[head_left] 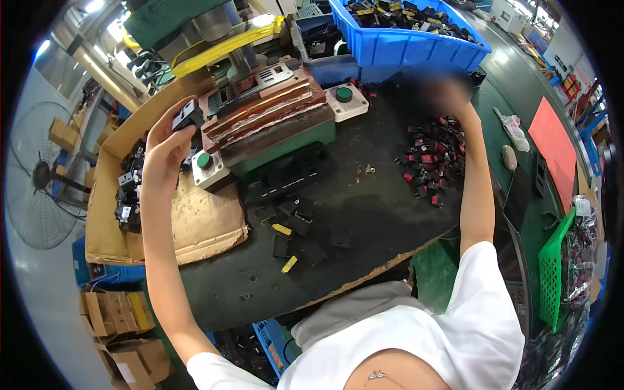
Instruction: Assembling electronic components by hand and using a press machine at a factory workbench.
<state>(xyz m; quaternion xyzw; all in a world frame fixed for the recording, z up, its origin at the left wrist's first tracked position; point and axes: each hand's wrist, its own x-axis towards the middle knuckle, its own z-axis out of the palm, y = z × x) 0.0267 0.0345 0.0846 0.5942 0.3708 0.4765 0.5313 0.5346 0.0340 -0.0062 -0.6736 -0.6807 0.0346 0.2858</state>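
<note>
- Left hand point(161, 146): fingers pinch a black plastic housing point(186, 116) beside the press fixture's point(276, 107) left end.
- Housing: long axis slants toward upper right.
- Right hand point(450, 95): blurred; finger state cannot be determined.

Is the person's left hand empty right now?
No, the left hand is gripping a small black part beside the layered reddish-brown block.

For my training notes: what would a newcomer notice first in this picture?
Probably the blue bin, heaped with dark parts, at the top. Then red and black pieces piled at right, below the blurred right hand. Upper left, the left hand holds a black part beside the machine.
</note>
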